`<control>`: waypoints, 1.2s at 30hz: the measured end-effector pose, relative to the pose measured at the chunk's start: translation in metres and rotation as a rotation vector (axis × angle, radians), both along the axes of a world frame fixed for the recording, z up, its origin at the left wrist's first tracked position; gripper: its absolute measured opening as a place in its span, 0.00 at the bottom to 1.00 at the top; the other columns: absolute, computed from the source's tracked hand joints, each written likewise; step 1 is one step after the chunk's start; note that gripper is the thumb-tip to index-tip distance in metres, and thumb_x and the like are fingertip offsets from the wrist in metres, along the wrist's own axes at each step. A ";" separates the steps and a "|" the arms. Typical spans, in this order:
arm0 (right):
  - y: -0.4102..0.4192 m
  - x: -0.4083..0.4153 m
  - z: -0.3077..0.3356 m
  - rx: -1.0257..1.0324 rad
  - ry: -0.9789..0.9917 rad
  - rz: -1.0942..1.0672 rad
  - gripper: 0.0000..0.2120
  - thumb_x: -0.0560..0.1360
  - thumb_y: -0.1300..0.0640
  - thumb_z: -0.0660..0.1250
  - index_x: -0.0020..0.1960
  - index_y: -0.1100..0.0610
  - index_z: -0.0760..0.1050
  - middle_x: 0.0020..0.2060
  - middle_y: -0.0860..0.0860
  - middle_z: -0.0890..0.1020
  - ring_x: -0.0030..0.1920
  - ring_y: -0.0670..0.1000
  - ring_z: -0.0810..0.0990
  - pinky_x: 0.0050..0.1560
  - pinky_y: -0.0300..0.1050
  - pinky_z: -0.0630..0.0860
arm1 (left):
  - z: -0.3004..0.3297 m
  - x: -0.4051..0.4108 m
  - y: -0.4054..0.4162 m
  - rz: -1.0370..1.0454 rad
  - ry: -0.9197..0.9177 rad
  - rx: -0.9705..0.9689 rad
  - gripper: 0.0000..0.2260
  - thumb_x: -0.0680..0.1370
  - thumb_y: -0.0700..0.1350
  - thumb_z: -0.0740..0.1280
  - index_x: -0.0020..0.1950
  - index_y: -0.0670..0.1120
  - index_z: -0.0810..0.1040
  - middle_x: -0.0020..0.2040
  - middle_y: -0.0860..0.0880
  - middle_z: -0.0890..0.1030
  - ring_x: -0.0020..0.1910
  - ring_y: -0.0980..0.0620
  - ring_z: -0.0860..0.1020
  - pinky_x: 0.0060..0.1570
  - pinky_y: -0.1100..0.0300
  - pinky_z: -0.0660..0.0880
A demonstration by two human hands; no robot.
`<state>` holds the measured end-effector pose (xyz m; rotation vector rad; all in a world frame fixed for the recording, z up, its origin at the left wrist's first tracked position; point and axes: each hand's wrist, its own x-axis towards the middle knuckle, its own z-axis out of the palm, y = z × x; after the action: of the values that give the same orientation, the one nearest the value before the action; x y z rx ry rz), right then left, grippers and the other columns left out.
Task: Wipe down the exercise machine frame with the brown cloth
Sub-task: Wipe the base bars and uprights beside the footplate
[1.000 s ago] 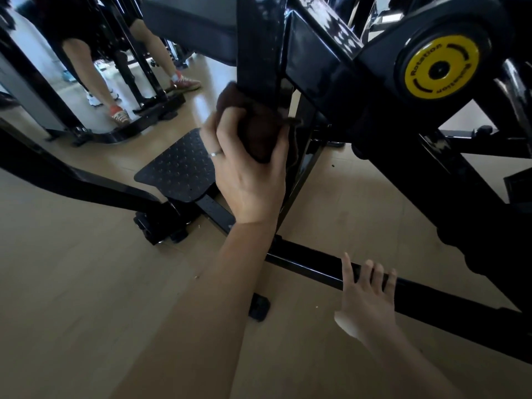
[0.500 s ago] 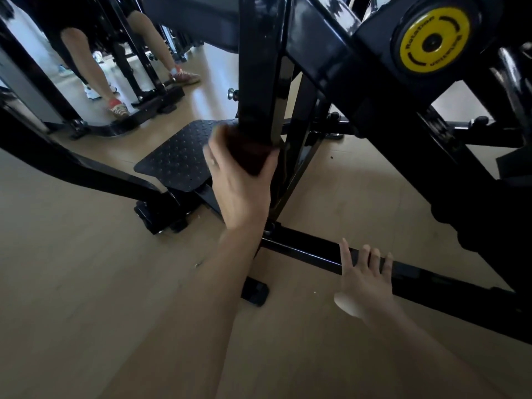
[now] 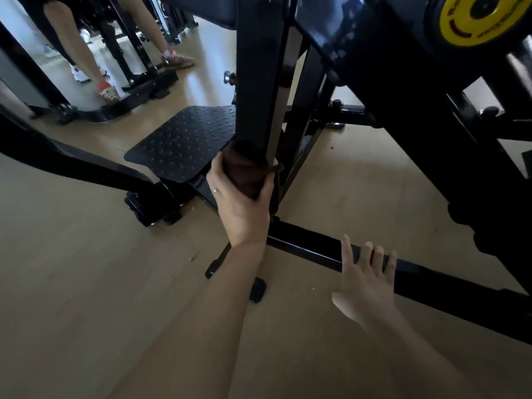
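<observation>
Nearest: right hand [image 3: 367, 279], fingers straight and spread, holding nothing, fingertips resting on low black steel floor rail [image 3: 311, 249]; probably a brace while crouched. Beyond it: left hand [image 3: 243, 201], silver ring on one finger, curled round crumpled brown cloth [image 3: 244, 171] and clamping it against lower end of black square-section upright post [image 3: 257, 82] of exercise machine frame, just above the joint with the floor rail. Cloth wrapped part-way round post, presumably to cover several faces in one stroke. Behind: black studded steel footplate [image 3: 181, 139], close to pale wooden floor [image 3: 86, 283]. Upper right: round yellow pivot cap [image 3: 483, 17]. Farthest: legs of another person [image 3: 86, 44] beside further machines. Count: hands 2, cloth 1, footplate 1, yellow cap 1.
</observation>
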<state>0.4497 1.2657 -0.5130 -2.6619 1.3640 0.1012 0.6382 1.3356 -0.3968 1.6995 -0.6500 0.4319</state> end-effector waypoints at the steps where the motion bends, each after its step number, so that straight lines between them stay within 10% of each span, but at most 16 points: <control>1: -0.001 -0.001 -0.001 -0.001 -0.002 0.003 0.55 0.71 0.45 0.67 0.81 0.52 0.31 0.77 0.64 0.51 0.78 0.67 0.45 0.77 0.68 0.35 | -0.015 0.003 0.005 -0.006 0.039 0.039 0.38 0.73 0.49 0.80 0.76 0.47 0.62 0.69 0.52 0.68 0.65 0.62 0.69 0.58 0.83 0.62; 7: -0.002 -0.001 0.001 0.028 0.003 0.007 0.55 0.71 0.47 0.68 0.81 0.51 0.29 0.78 0.64 0.50 0.79 0.67 0.44 0.76 0.68 0.33 | -0.056 0.016 0.027 -0.035 0.242 0.250 0.31 0.74 0.49 0.77 0.69 0.53 0.62 0.65 0.54 0.69 0.56 0.80 0.67 0.46 0.84 0.66; 11: -0.001 0.000 0.006 0.042 0.020 0.008 0.55 0.71 0.48 0.68 0.81 0.51 0.29 0.78 0.64 0.49 0.79 0.67 0.44 0.77 0.68 0.33 | -0.044 0.007 0.023 0.012 0.279 0.241 0.30 0.75 0.50 0.76 0.69 0.52 0.62 0.65 0.53 0.69 0.52 0.67 0.70 0.52 0.71 0.67; 22: 0.002 0.001 0.008 0.006 0.062 0.004 0.57 0.72 0.44 0.70 0.81 0.51 0.29 0.78 0.63 0.50 0.79 0.67 0.46 0.77 0.68 0.35 | 0.110 -0.020 -0.015 -0.003 -0.265 -0.177 0.33 0.72 0.49 0.79 0.71 0.38 0.69 0.65 0.45 0.75 0.63 0.57 0.74 0.61 0.76 0.66; 30: -0.009 -0.006 0.029 0.187 0.168 0.074 0.53 0.75 0.46 0.67 0.81 0.51 0.28 0.79 0.64 0.46 0.80 0.66 0.42 0.78 0.66 0.35 | 0.095 -0.025 -0.009 -0.052 -0.145 -0.099 0.36 0.73 0.46 0.79 0.75 0.40 0.66 0.66 0.56 0.69 0.65 0.73 0.66 0.62 0.79 0.61; 33: -0.012 -0.010 0.069 0.346 0.220 0.132 0.45 0.78 0.51 0.66 0.84 0.53 0.40 0.81 0.65 0.45 0.82 0.66 0.42 0.81 0.59 0.45 | 0.100 -0.029 0.001 -0.103 -0.093 -0.016 0.35 0.74 0.47 0.78 0.75 0.43 0.65 0.67 0.54 0.70 0.63 0.69 0.67 0.58 0.82 0.61; 36: 0.002 -0.004 0.134 0.452 0.076 0.300 0.31 0.80 0.53 0.66 0.80 0.54 0.59 0.73 0.58 0.65 0.75 0.59 0.63 0.73 0.50 0.66 | 0.119 -0.033 0.008 -0.127 -0.124 0.006 0.33 0.75 0.45 0.77 0.74 0.39 0.67 0.67 0.48 0.72 0.63 0.64 0.67 0.60 0.81 0.61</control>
<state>0.4452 1.2678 -0.3794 -2.4635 0.8216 0.4855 0.6052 1.3440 -0.2778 1.6358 -0.8456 0.4473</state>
